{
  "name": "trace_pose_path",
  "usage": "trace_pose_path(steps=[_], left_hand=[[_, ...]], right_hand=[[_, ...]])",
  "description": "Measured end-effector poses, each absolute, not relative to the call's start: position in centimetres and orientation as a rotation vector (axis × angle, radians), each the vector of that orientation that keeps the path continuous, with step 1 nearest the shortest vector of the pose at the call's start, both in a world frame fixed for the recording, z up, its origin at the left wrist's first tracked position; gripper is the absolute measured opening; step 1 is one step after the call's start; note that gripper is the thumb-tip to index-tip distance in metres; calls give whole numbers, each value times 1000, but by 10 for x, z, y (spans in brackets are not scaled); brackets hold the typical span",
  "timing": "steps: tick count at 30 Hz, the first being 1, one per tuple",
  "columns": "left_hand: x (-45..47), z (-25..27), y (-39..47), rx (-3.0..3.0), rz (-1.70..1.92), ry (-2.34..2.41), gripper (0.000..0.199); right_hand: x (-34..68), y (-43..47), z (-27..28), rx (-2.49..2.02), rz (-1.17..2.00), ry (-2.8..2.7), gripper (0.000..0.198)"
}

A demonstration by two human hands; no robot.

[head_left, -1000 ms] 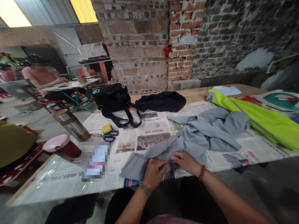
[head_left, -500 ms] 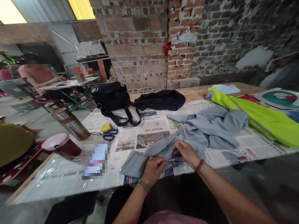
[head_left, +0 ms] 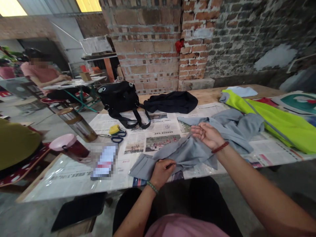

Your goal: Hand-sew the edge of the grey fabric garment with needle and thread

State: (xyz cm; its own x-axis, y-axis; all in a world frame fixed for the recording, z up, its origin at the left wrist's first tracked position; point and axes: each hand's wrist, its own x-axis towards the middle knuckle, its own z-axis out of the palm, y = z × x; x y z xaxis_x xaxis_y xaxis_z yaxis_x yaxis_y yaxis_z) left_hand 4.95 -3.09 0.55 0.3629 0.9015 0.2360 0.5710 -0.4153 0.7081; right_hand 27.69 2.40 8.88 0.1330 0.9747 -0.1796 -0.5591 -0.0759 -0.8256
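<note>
A grey cloth garment (head_left: 229,135) lies crumpled across the newspaper-covered table, one narrow end stretching toward me. My left hand (head_left: 163,171) is closed on that end near the table's front edge, thumb and forefinger pinching the fabric. Raised just above the cloth, my right hand (head_left: 206,135) is turned partly palm up, its thumb and fingertips drawn together. Whatever those fingers pinch is too small to make out. Between the hands, a fold of the grey fabric stands slightly lifted.
Scissors (head_left: 118,136) and a phone-like blurred item (head_left: 105,161) lie left. Beside them stand a pink-lidded cup (head_left: 71,148) and a steel flask (head_left: 77,125). Behind are a black bag (head_left: 119,98) and dark cloth (head_left: 172,102); right, a yellow vest (head_left: 276,121) and an iron (head_left: 298,102). A person sits far left.
My right hand has risen up and away from the cloth, turning its palm upward. My left hand keeps its pinch on the garment. The view has shifted slightly.
</note>
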Motion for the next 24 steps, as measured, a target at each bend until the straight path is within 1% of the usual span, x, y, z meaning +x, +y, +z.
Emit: trace_pose_path(steps=[3,6,15,24], left_hand=[[50,7,-31,2111,846,1276,13],[50,8,-31,2111,841,1285,13],[49,7,-30,2124,802,1288,14],[50,11,-31,2134,782,1284,14]], right_hand=[[294,35,96,-942,1360,-503,27],[309,46,105,-931,1326,-485,26],[349,68,140,-938,1109,-623,26],[376,67,161,-924,951,-712,25]])
